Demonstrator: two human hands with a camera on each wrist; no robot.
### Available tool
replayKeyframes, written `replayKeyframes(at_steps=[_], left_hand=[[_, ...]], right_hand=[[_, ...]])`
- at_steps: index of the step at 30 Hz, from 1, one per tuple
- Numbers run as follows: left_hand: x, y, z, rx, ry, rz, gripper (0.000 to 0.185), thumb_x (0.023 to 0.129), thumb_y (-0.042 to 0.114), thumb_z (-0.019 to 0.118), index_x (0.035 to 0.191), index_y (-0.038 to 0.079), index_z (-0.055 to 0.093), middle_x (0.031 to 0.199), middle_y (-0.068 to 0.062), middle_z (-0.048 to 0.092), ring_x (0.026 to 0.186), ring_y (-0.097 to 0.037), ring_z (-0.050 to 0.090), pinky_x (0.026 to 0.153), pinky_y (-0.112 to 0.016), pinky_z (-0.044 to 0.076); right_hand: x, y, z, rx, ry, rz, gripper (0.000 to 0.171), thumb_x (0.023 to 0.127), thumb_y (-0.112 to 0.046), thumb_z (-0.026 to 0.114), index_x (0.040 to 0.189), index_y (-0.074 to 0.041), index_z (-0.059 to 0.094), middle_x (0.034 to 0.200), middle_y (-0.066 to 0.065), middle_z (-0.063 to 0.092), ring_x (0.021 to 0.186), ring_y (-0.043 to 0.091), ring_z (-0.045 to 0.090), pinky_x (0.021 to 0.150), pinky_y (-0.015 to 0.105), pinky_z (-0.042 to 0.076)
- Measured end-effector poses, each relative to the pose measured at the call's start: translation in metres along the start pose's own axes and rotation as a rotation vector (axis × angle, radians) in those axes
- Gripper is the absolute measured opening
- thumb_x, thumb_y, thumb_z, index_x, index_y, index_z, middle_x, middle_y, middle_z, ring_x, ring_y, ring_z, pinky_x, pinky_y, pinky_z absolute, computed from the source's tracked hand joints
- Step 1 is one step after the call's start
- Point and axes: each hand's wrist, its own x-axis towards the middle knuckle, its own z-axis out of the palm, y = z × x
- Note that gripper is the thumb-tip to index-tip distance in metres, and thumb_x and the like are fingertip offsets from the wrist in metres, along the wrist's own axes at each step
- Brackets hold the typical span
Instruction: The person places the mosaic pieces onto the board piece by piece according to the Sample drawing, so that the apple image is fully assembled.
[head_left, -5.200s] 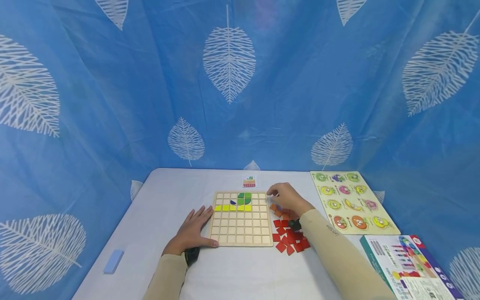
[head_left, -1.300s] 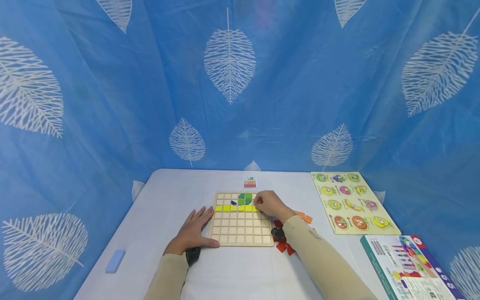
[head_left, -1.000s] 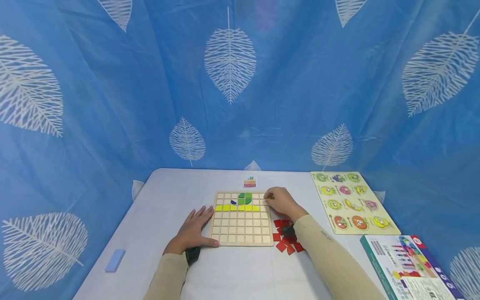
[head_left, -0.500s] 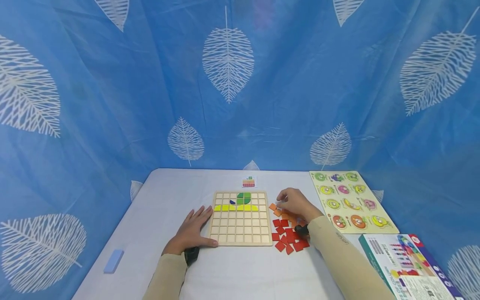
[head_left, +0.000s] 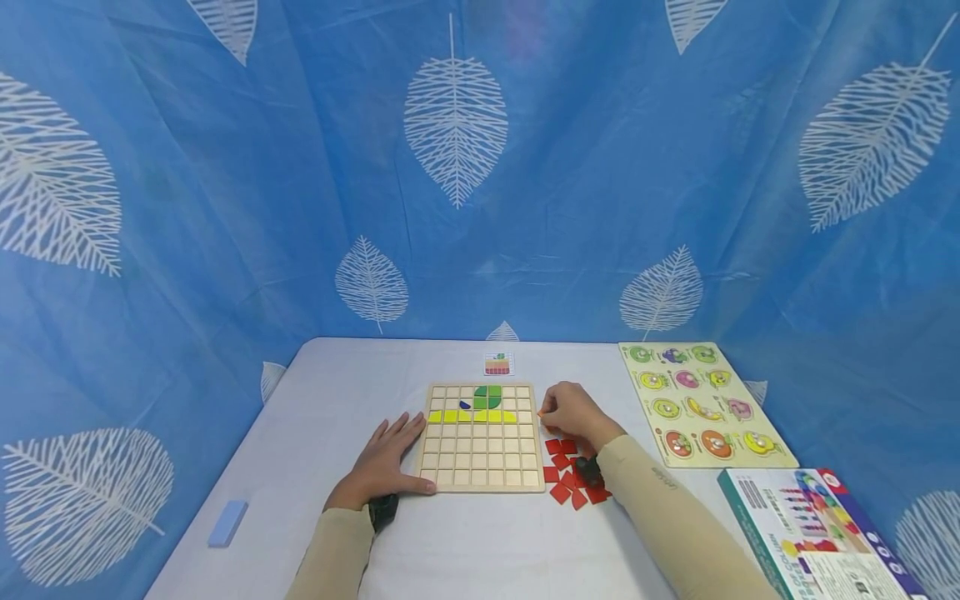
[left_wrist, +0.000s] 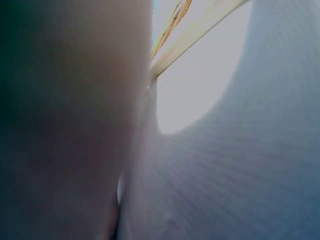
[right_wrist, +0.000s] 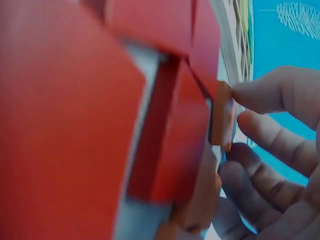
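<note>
right hand (head_left: 576,412) pinches an orange tile (right_wrist: 222,122) at frame centre between grid board (head_left: 482,467) and fruit puzzle (head_left: 701,404), above red tiles (head_left: 572,483); left hand (head_left: 382,462) lies spread flat.

Both arms wear long, close-fitting beige sleeves down to the wrists, the left hand (head_left: 384,460) and right hand (head_left: 576,412) are bare, and a small black device sits at each wrist.

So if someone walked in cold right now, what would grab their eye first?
Probably the wooden grid board mid-table, with a yellow row and green pieces at its far end, and the left hand lying flat against its left edge. Next, the right hand pinching an orange tile beside the board's right edge, above the scattered red tiles.
</note>
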Motion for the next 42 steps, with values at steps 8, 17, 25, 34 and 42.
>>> replayKeyframes(at_steps=[8,17,25,34,42], left_hand=[[0.000,-0.001,0.000,0.002,-0.002,0.006,0.132,0.061,0.077,0.087,0.166,0.014,0.036,0.170,-0.005,0.032,0.158,-0.028,0.017,0.128,-0.051,0.005],[0.000,-0.001,-0.001,0.013,-0.012,-0.020,0.135,0.059,0.080,0.085,0.167,0.017,0.035,0.170,-0.002,0.031,0.159,-0.025,0.015,0.128,-0.049,0.003],[-0.001,-0.001,-0.001,-0.015,0.001,-0.001,0.133,0.059,0.078,0.086,0.166,0.015,0.037,0.169,-0.005,0.033,0.158,-0.028,0.018,0.128,-0.051,0.006],[0.000,0.002,-0.003,-0.009,-0.007,0.000,0.134,0.059,0.081,0.084,0.166,0.016,0.036,0.170,-0.002,0.032,0.159,-0.026,0.016,0.128,-0.050,0.004],[-0.001,-0.001,-0.001,0.002,-0.005,0.006,0.134,0.059,0.079,0.086,0.166,0.015,0.037,0.169,-0.004,0.033,0.158,-0.027,0.018,0.128,-0.051,0.006]], right_hand=[[0.001,-0.004,0.008,-0.036,0.049,0.055,0.020,0.085,-0.006,0.084,0.078,-0.011,0.066,0.083,0.005,0.055,0.075,0.020,0.056,0.064,0.032,0.054],[0.003,-0.008,0.012,-0.009,0.056,0.080,0.020,0.088,-0.008,0.083,0.078,-0.011,0.067,0.076,0.004,0.059,0.068,0.019,0.058,0.058,0.031,0.053],[0.003,-0.007,0.011,-0.009,0.078,0.084,0.020,0.087,-0.010,0.086,0.082,-0.011,0.067,0.079,0.004,0.060,0.070,0.020,0.059,0.059,0.031,0.054],[0.004,-0.011,0.006,0.017,0.090,0.019,0.017,0.086,-0.008,0.086,0.084,-0.011,0.069,0.082,0.001,0.062,0.074,0.019,0.059,0.063,0.032,0.056],[0.008,-0.028,0.018,0.039,0.055,-0.182,0.018,0.087,-0.005,0.084,0.082,-0.013,0.069,0.084,-0.003,0.061,0.074,0.016,0.055,0.067,0.034,0.054]])
